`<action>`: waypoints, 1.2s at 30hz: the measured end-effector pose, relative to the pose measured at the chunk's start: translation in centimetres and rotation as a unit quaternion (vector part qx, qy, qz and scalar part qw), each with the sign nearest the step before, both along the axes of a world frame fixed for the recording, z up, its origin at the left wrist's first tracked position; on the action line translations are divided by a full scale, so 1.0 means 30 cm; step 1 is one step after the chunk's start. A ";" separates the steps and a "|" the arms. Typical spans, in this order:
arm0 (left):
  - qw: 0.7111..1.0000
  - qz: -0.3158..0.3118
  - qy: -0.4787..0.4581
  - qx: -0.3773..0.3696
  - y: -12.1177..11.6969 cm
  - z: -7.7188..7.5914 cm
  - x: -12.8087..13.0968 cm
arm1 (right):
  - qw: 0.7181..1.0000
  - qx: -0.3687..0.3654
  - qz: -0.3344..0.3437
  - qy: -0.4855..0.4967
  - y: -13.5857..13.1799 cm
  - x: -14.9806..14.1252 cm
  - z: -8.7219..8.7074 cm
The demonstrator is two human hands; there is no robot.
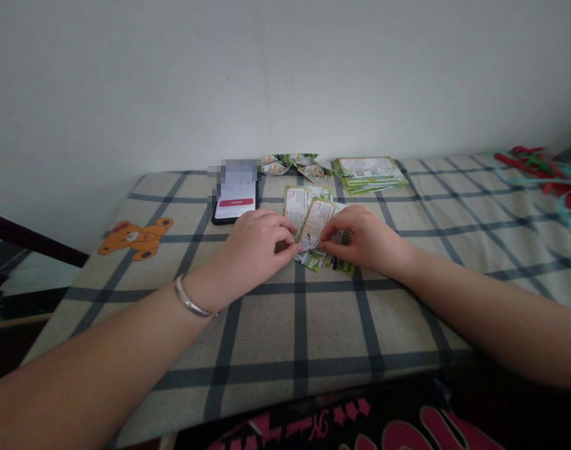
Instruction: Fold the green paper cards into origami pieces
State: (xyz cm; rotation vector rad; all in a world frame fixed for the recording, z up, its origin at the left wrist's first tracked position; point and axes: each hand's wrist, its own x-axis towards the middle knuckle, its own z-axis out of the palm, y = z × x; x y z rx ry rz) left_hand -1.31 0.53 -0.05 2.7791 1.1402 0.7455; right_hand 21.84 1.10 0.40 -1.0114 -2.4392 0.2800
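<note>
Between my hands is a printed leaflet (319,215) in white and green, its near end pinched on both sides. My left hand (261,240), with a silver bangle (189,299) at the wrist, has thumb and finger closed on the left corner. On the right corner, my right hand (360,234) closes its thumb and fingertips in the same way. Another green and white leaflet (294,200) lies under and behind it on the cloth. Whether the near end is bent or folded is too small to tell.
A phone (236,209) with a lit screen lies at the back left. Beside it are folded leaflets (292,165) and a leaflet stack (369,174). A bear cutout (136,239) lies left on the checked tablecloth (261,331). Red and green ribbons (543,172) lie far right, and a wall (276,81) stands behind.
</note>
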 end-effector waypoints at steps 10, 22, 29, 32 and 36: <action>0.999 -0.038 0.024 0.016 0.004 0.010 0.000 | 1.000 0.012 0.009 -0.019 -0.008 -0.022 -0.021; 0.994 -0.053 0.082 0.044 -0.008 0.026 0.006 | 0.997 0.029 0.019 -0.064 -0.001 -0.044 -0.015; 0.998 -0.054 0.030 0.013 -0.004 0.016 -0.001 | 0.999 0.012 -0.014 -0.030 -0.011 -0.026 -0.007; 0.999 -0.049 0.013 -0.004 -0.001 0.016 -0.001 | 0.999 -0.004 -0.043 -0.010 -0.016 -0.017 -0.007; 0.999 -0.042 0.004 -0.011 0.000 0.015 0.001 | 0.998 -0.015 -0.054 -0.010 -0.015 -0.017 -0.008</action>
